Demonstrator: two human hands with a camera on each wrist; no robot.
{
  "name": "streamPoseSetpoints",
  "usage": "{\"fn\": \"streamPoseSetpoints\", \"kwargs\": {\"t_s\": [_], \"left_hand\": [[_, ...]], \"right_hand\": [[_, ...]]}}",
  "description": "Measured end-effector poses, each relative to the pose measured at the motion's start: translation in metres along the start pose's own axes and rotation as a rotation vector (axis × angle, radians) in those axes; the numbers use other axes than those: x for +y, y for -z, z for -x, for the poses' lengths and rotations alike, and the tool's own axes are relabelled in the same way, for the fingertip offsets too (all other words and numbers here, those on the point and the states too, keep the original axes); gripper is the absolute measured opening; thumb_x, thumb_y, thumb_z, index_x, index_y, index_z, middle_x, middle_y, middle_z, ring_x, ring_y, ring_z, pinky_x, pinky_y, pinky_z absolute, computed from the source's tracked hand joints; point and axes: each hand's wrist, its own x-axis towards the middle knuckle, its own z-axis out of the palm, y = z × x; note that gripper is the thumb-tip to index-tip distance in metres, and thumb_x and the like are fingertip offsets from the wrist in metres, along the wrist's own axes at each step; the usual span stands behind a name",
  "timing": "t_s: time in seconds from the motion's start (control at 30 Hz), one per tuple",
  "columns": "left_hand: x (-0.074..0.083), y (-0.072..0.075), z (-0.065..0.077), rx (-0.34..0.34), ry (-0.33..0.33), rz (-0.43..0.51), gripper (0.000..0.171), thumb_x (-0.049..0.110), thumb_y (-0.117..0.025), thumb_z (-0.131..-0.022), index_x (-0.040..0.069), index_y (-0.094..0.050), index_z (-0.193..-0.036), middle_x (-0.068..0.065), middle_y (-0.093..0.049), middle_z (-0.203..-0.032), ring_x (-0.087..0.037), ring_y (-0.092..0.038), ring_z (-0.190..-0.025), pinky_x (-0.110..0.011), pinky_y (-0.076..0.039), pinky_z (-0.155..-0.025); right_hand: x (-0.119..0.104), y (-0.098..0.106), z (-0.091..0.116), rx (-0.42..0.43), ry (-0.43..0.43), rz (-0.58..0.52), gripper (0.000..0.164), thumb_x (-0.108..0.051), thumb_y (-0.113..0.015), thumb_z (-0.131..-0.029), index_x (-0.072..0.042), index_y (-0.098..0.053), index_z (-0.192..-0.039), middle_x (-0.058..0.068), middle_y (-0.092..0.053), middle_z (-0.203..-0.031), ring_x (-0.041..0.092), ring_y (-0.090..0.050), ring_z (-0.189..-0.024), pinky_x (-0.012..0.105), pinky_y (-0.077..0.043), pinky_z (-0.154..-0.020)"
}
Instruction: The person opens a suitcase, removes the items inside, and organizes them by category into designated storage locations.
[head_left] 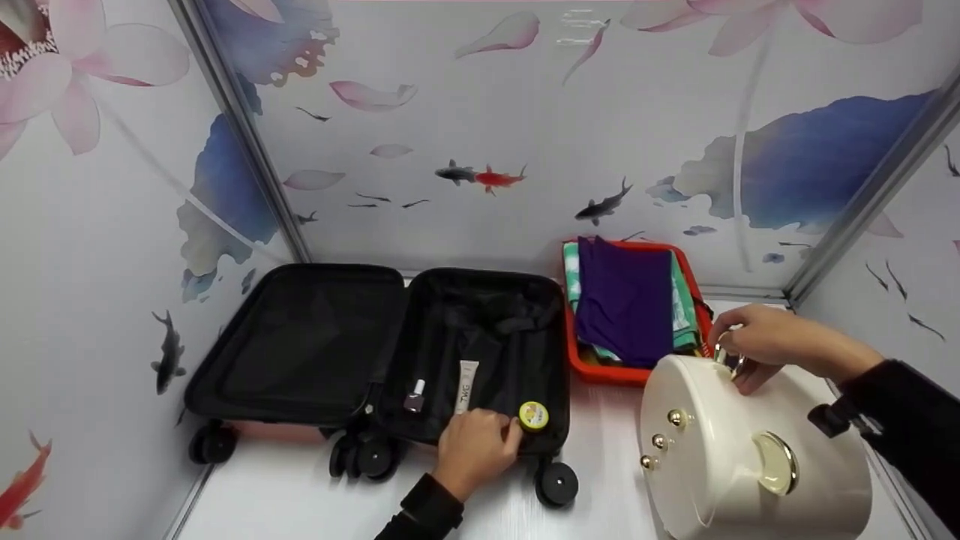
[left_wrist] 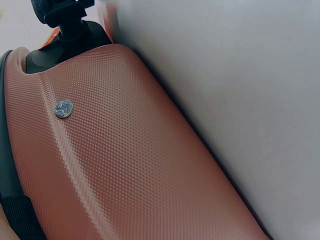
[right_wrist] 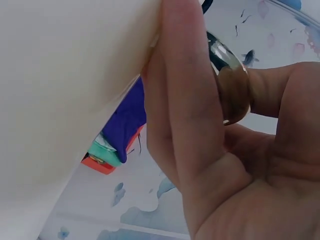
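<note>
My right hand (head_left: 765, 341) grips the gold ring handle (right_wrist: 235, 92) on top of a rounded cream cosmetics case (head_left: 817, 465) with small gold knobs. In the right wrist view, fingers and thumb close round that ring. My left hand (head_left: 478, 446), its fingers curled, lies over the front rim of the open black-lined suitcase (head_left: 559, 322). A white tube (head_left: 466, 382) runs up from its knuckles, and a yellow-lidded round jar (head_left: 533, 415) is right at its fingertips. I cannot tell whether it holds anything. Left of the tube is a nail polish bottle (head_left: 415, 397) with a white cap.
The suitcase's other half (head_left: 300, 345) lies opened out on the left. Its pink shell (left_wrist: 120, 140) and black wheels (head_left: 556, 484) face the near side. A red basket (head_left: 611, 373) holding folded purple cloth (head_left: 626, 300) stands behind the case. Printed panels (head_left: 487, 112) enclose the white surface.
</note>
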Motion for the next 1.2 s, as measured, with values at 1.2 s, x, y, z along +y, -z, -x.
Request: {"fn": "streamPoseSetpoints", "kwargs": {"t_s": [1.2], "left_hand": [[0.175,0.023,-0.069,-0.269,-0.298,0.456,0.018,0.042,-0.067,-0.111,0.027,-0.076,-0.115,0.014,-0.076,-0.106,0.009,-0.059,-0.084,-0.005,-0.041,-0.074]], "right_hand": [[0.026,0.006,-0.010,-0.108,0.164,0.098,0.040,-0.038,-0.050,-0.118,-0.005,-0.069,-0.133,0.003,-0.064,-0.080,0.013,-0.065,-0.060,0.032,-0.058,-0.055]]}}
